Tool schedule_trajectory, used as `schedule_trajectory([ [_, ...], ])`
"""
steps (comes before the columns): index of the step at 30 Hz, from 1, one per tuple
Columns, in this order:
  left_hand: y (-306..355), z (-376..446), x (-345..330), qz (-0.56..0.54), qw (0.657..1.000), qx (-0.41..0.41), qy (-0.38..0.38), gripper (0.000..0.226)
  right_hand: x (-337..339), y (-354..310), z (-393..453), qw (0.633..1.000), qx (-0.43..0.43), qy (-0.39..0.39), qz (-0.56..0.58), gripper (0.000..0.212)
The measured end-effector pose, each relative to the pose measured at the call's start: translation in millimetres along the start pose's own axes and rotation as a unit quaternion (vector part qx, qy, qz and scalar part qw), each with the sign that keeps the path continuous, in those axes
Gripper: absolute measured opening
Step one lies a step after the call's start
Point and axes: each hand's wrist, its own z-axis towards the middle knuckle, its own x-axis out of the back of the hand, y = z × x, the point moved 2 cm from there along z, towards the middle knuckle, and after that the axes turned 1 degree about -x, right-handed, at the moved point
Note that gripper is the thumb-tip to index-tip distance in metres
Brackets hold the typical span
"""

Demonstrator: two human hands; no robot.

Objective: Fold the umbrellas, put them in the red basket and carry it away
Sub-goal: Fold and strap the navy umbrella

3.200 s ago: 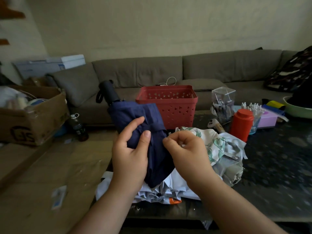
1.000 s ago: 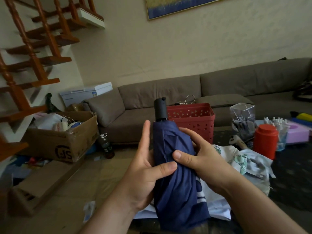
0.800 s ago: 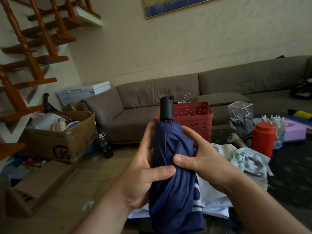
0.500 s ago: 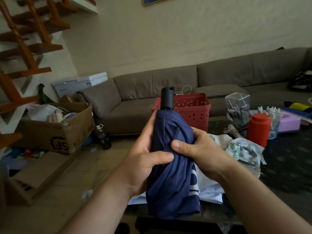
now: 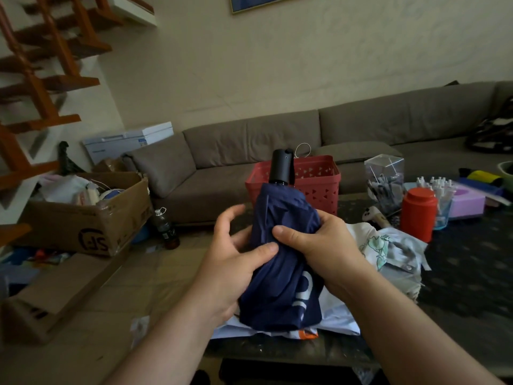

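while both hands, left [image 5: 236, 262] & right [image 5: 319, 245], grip navy umbrella [image 5: 280, 273] upright, red basket [image 5: 316, 182] behind

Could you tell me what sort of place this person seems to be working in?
Most likely a home living room, rather cluttered: a long grey-brown fabric sofa lines the wall, an orange wooden staircase rises at the left, and a framed picture hangs above. An open cardboard box of household items sits on the floor.

navy umbrella [image 5: 280, 262] – black handle [image 5: 282, 168]; red basket [image 5: 319, 184], triangle cutouts; red canister [image 5: 418, 215]
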Motion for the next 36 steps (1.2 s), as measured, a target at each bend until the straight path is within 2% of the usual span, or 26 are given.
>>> schedule_trajectory([
  [2, -10.2, -0.6, -1.8, 0.041, 0.999, -0.009, 0.006, 0.056, -2.0, 1.9, -0.6, 1.0, -0.001, 0.026, -0.013, 0.024],
  [4, -18.8, -2.3, -4.8, 0.074, 0.997, -0.024, -0.002, 0.052, -3.7, 4.1, -0.4, 0.999, -0.01, 0.041, -0.014, 0.024],
  [7, -25.1, -5.2, -9.1, 0.148, 0.987, -0.053, -0.014, 0.06, -7.2, 8.1, 0.1, 0.997, -0.038, 0.061, 0.014, 0.025],
  [10, -27.2, -4.5, -12.2, 0.223, 0.971, -0.071, -0.047, 0.07, -10.7, 10.8, 0.7, 0.997, -0.03, 0.066, 0.018, 0.021],
  [14, -26.7, -4.8, -5.1, 0.164, 0.983, -0.068, -0.052, 0.088, -11.4, 10.6, 2.5, 0.998, -0.024, 0.059, 0.021, 0.023],
  [16, -25.1, -5.8, -0.3, 0.151, 0.985, -0.077, -0.04, 0.089, -13.0, 9.4, 2.1, 0.998, -0.033, 0.041, 0.019, 0.028],
  [18, -22.2, -8.5, 2.1, 0.146, 0.985, -0.083, -0.042, 0.084, -13.6, 9.3, 2.5, 0.999, -0.028, 0.038, 0.004, 0.039],
  [20, -20.4, -10.1, 5.8, 0.147, 0.985, -0.084, -0.034, 0.077, -7.9, 10.2, 4.4, 0.995, 0.014, 0.061, -0.081, 0.057],
  [22, -19.6, -10.7, 10.6, 0.156, 0.983, -0.093, -0.02, 0.074, 0.0, 2.8, 4.0, 0.958, 0.112, 0.12, -0.234, 0.064],
  [23, -19.1, -10.1, 13.0, 0.168, 0.98, -0.102, -0.008, 0.075, 1.8, -4.6, 1.2, 0.931, 0.172, 0.141, -0.29, 0.057],
  [24, -18.6, -8.8, 15.2, 0.181, 0.977, -0.113, 0.007, 0.076, 0.7, -12.1, -2.1, 0.906, 0.219, 0.142, -0.333, 0.045],
  [26, -16.3, -4.8, 19.5, 0.192, 0.97, -0.145, 0.037, 0.078, -11.2, -28.4, -8.3, 0.866, 0.247, 0.096, -0.424, 0.032],
  [28, -11.5, -2.7, 20.6, 0.183, 0.968, -0.163, 0.056, 0.078, -29.8, -39.6, -12.1, 0.832, 0.203, 0.023, -0.516, 0.038],
  [31, -5.1, -5.0, 22.0, 0.162, 0.969, -0.171, 0.074, 0.073, -49.8, -53.8, -11.2, 0.806, 0.122, -0.018, -0.578, 0.05],
  [36, -5.0, -11.1, 36.7, 0.156, 0.965, -0.189, 0.095, 0.077, -68.1, -59.4, -12.2, 0.804, 0.075, -0.063, -0.587, 0.058],
])
